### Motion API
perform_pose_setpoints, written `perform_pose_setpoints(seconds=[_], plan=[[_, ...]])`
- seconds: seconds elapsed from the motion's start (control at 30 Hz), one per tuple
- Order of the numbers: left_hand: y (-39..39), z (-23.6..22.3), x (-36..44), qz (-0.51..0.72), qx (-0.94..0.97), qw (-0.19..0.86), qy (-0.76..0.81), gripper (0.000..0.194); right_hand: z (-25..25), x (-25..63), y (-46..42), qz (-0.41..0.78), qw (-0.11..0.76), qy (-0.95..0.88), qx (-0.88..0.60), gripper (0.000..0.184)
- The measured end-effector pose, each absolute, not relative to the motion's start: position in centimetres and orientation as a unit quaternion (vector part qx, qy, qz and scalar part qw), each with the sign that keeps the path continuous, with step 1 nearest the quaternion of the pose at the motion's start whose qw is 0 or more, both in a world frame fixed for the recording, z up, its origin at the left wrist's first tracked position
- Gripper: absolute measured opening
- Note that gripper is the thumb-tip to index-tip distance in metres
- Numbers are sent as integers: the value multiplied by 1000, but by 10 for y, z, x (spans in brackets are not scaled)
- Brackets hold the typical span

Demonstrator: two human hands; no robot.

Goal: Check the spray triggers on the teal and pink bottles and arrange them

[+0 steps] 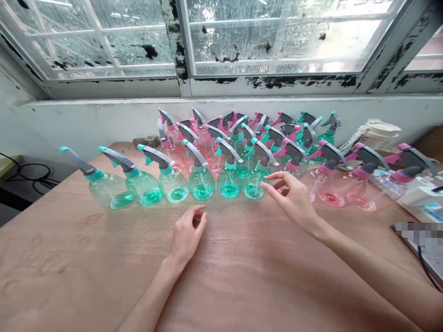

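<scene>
A row of clear green spray bottles with grey and teal trigger heads stands upright on the wooden table [104,272]. My right hand [294,198] is beside the rightmost green spray bottle [254,188] of the front row. Its thumb and index finger are apart, with the fingertips at the bottle's right side; whether they touch it I cannot tell. My left hand [187,233] rests on the tabletop in front of another green spray bottle [202,184], fingers loosely curled and nothing in them. Pink spray bottles [330,196] continue the front row to the right.
Behind the front row stand more pink and green spray bottles [173,152], close together near the wall. At the right are a white lidded cup [377,133], a white box [424,198] and a flat grey object [420,249] with a cable. A window spans the back.
</scene>
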State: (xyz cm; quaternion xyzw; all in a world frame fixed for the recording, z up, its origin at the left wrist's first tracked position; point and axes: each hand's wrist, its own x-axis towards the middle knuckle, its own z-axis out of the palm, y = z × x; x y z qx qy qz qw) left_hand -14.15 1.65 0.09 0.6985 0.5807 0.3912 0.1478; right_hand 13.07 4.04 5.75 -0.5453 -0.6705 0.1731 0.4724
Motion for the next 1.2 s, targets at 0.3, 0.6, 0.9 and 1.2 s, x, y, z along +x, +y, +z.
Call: perform_pose_setpoints(seconds=[0.3,0.6,0.9,1.2], plan=[[19,4,-143,399,678,159,597,29,57,141,66,41,398,-651,-645,67],[17,5,-143,400,671,155,605,31,51,120,71,15,292,-661,-691,65],[10,7,-130,389,680,180,595,29,50,161,-5,-6,332,-714,-617,64],[10,10,-128,376,667,181,617,33,61,170,11,264,464,-716,-450,70]])
